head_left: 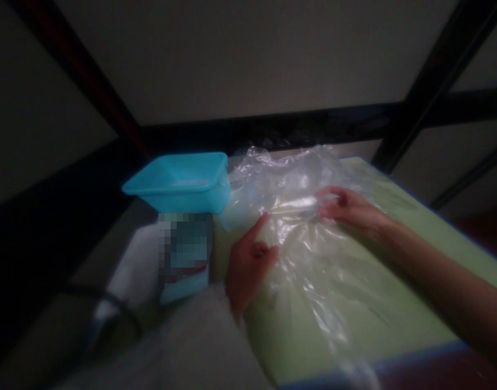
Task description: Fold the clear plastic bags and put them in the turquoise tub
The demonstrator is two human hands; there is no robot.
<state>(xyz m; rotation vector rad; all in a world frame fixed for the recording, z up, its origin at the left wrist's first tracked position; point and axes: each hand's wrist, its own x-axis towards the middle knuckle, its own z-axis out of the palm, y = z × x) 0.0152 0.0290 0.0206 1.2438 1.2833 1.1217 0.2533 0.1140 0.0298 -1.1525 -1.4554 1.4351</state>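
Observation:
A large clear plastic bag [313, 254] lies crumpled across a pale green mat [419, 238] with a blue edge. My left hand [248, 265] rests at the bag's left side, index finger stretched up, other fingers curled against the plastic. My right hand [346, 208] reaches in from the right and pinches a fold of the bag near its top. The picture is dim and blurred.
A turquoise plastic tub [183, 181] sits on top of a light blue box [185, 257] left of the bag. White cloth [183, 346] lies at the front left. Dark frame bars [272, 127] run behind the mat, with a plain wall beyond.

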